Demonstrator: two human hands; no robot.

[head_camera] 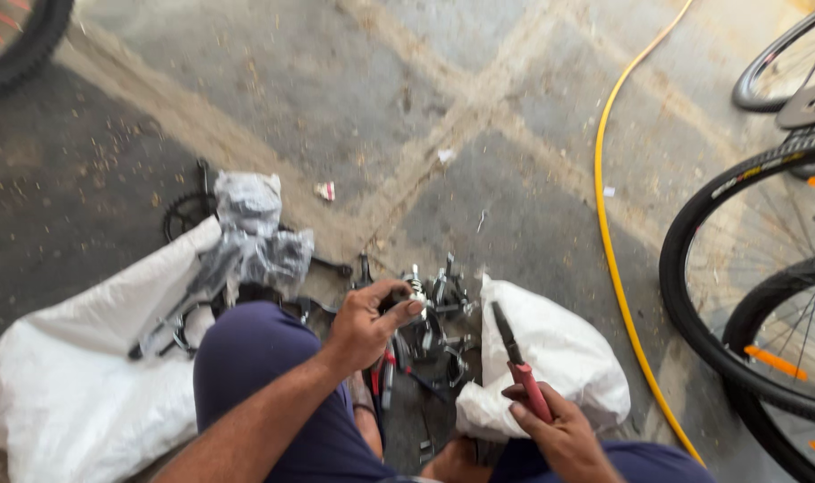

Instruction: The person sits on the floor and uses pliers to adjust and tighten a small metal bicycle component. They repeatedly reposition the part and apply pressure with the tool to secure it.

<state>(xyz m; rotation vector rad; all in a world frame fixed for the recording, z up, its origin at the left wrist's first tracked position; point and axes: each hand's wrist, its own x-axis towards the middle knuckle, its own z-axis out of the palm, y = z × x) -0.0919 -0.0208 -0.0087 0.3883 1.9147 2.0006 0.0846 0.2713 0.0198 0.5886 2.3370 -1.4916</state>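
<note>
Left hand (pixel 367 326) pinches a small metal part (pixel 414 300), thumb and fingers closed on it, just above the pile of black parts (pixel 439 331) on the floor (pixel 479 107). Right hand (pixel 560 434) is closed round the red grip of the pliers (pixel 519 362); the nose points up and away, apart from the part. White bag (pixel 560 349) lies just beside the pliers; a larger white sack (pixel 76 376) lies at left. Judgement: the part should be held steady and raised clear of the pile, and the pliers' nose set squarely on it before squeezing. A loose pinch risks dropping it among the others.
</note>
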